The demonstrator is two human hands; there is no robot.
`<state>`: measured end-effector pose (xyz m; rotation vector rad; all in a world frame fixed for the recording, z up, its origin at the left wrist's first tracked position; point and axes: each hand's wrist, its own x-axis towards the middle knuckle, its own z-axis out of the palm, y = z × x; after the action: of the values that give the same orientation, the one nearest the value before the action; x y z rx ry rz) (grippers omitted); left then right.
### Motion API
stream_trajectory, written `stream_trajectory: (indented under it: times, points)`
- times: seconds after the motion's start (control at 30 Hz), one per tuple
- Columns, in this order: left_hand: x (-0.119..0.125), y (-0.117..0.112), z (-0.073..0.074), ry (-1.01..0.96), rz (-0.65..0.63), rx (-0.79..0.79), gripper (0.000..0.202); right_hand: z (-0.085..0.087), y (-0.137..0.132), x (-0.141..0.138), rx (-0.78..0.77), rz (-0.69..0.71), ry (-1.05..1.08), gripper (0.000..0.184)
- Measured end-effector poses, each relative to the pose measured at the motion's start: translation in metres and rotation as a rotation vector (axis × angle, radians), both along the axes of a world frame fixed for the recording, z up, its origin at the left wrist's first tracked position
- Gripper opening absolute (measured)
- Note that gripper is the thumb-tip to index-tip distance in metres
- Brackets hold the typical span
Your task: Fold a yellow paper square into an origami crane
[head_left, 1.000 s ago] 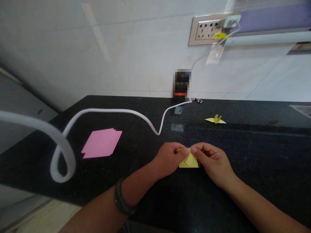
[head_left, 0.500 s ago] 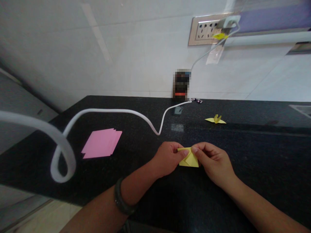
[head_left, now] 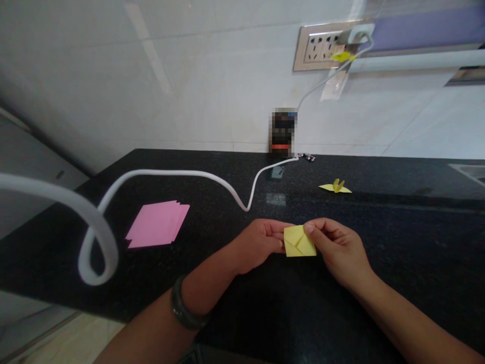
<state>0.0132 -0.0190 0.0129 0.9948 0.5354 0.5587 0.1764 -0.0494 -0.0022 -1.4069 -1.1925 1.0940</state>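
Paper square (head_left: pixel 297 246), folded and yellow, should handle light, crease-prone; I favour edge holds: right hand (head_left: pixel 345 248) pinching one o'clock, left hand (head_left: pixel 256 246) at nine, grip unclear.

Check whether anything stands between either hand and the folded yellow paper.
Nothing visible does. The right hand pinches the folded yellow paper at its upper right corner; the left hand is right at its left edge. The white cable runs clear of both hands.

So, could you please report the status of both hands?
Right hand pinching folded yellow paper square. Left hand at its left edge. Curving white cable touching neither hand.
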Motion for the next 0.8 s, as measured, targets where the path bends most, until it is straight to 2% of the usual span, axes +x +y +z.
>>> stream_trajectory:
  times: [0.1, 0.2, 0.3, 0.57, 0.8]
  points:
    - [0.001, 0.0, -0.004, 0.061, 0.065, -0.046, 0.019, 0.001, -0.001, -0.001, 0.002, -0.009, 0.014, 0.014]
    - [0.005, -0.002, -0.011, 0.179, 0.14, 0.012, 0.024, 0.002, -0.003, -0.006, 0.009, -0.005, 0.013, 0.015]
    - [0.009, -0.005, -0.014, 0.172, 0.206, 0.027, 0.024, 0.002, -0.004, -0.01, 0.018, 0.0, 0.012, 0.014]
    - [0.01, -0.005, -0.008, 0.232, 0.237, 0.055, 0.018, -0.004, 0.0, -0.006, 0.009, 0.084, 0.123, 0.018]
    - [0.011, -0.008, -0.008, 0.306, 0.257, 0.178, 0.019, -0.008, -0.002, -0.01, -0.063, 0.186, 0.261, 0.018]
